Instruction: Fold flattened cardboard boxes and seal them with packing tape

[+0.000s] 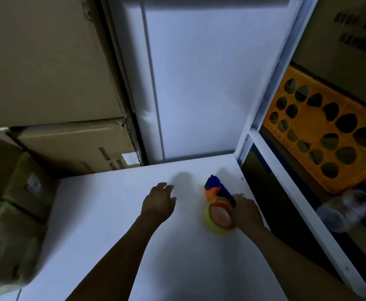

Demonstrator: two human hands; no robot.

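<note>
A tape dispenser (218,205) with an orange and blue body and a yellowish roll of packing tape lies on the white table (116,224), near its far right corner. My right hand (246,210) is closed around its right side. My left hand (159,202) hovers over the table to the left of the dispenser, fingers spread, holding nothing. Brown cardboard boxes (75,146) stand stacked at the left, behind the table's edge.
A white panel (199,83) rises behind the table. To the right stands a white-framed shelf (286,177) holding an orange perforated crate (321,135) and plastic-wrapped bottles (347,207). More wrapped boxes (10,213) sit at the lower left.
</note>
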